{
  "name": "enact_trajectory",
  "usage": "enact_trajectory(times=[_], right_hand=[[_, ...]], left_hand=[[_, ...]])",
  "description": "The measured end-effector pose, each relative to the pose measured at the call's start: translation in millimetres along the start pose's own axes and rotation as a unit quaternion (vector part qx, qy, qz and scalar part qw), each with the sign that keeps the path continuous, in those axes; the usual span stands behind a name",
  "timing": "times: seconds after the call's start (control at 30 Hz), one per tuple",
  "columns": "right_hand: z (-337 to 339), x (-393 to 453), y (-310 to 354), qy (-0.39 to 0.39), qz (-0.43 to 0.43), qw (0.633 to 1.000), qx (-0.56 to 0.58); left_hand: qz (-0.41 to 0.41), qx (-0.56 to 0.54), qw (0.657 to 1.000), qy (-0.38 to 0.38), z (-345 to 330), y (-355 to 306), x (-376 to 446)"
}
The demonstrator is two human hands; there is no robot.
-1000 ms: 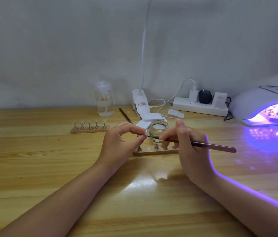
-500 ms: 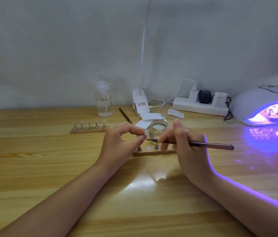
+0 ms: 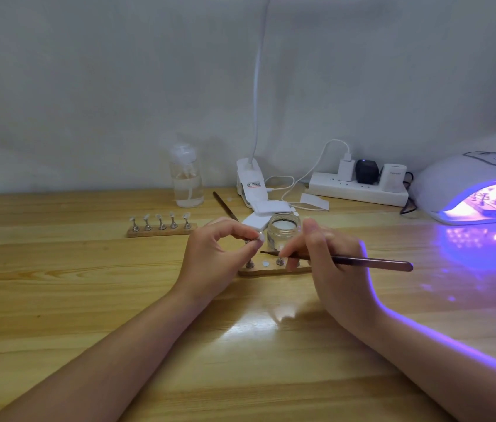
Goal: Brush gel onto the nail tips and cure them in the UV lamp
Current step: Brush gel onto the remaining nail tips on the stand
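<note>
My left hand (image 3: 219, 257) pinches a small metal peg with a clear nail tip (image 3: 260, 237) between thumb and forefinger, lifted above a wooden holder strip (image 3: 271, 271). My right hand (image 3: 332, 263) grips a thin gel brush (image 3: 371, 263), its dark point aimed left just below the nail tip. An open glass gel jar (image 3: 283, 231) stands right behind the hands. At the far right the UV lamp (image 3: 472, 184) glows violet, with another strip of tips (image 3: 493, 205) inside it.
A second wooden strip with several nail tips (image 3: 161, 226) lies at the left. Behind stand a clear pump bottle (image 3: 185, 178), a white clip lamp base (image 3: 251, 185), a spare brush (image 3: 225, 205), white pads (image 3: 266, 213) and a power strip (image 3: 359, 187) with plugs.
The brush point has drawn back a little to the right and lower, away from the nail tip. My left hand has stayed put.
</note>
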State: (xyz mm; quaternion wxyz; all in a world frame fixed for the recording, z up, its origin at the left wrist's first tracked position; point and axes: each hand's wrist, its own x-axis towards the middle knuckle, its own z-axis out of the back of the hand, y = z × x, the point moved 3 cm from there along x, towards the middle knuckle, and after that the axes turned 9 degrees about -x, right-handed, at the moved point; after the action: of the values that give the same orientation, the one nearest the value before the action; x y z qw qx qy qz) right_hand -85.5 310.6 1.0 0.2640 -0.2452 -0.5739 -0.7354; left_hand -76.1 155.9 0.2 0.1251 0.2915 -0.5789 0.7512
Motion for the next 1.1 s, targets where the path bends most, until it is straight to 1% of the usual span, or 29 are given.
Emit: enact_trajectory(times=[0.13, 0.23, 0.4, 0.6, 0.8, 0.9, 0.97, 1.03, 1.1], right_hand=[[2.0, 2.0, 1.1, -0.018, 0.006, 1.0, -0.008], [0.1, 2.6, -0.2, -0.005, 0.003, 1.0, -0.025], [-1.8, 0.8, -0.3, 0.004, -0.016, 1.0, 0.005], [1.2, -1.9, 1.9, -0.014, -0.033, 0.999, 0.034], [2.0, 0.4, 2.6, -0.013, -0.035, 0.999, 0.011], [-0.1, -1.6, 2.9, 0.0, -0.034, 0.999, 0.031], [-1.2, -3.0, 2.0, 0.003, -0.049, 0.997, 0.052], [-1.3, -4.1, 0.6, -0.003, -0.066, 0.996, 0.066], [-0.4, -4.4, 1.0, -0.01, -0.061, 0.996, 0.07]], left_hand=[[-0.003, 0.004, 1.0, 0.002, -0.3, -0.4, 1.0], [-0.004, -0.004, 1.0, 0.003, -1.0, -1.2, 0.7], [-0.007, 0.007, 1.0, 0.005, -0.3, -0.8, 0.7], [0.001, 0.012, 1.0, 0.004, -0.1, 0.5, 1.1], [0.004, 0.014, 1.0, 0.01, -0.6, 0.1, 1.7], [-0.001, 0.014, 1.0, 0.008, -0.5, -0.8, 1.6], [-0.006, 0.015, 1.0, 0.009, -0.1, -1.0, 1.5], [-0.006, 0.011, 1.0, 0.007, 0.2, -0.6, 1.3], [-0.005, 0.009, 1.0, 0.006, 0.1, -0.2, 1.5]])
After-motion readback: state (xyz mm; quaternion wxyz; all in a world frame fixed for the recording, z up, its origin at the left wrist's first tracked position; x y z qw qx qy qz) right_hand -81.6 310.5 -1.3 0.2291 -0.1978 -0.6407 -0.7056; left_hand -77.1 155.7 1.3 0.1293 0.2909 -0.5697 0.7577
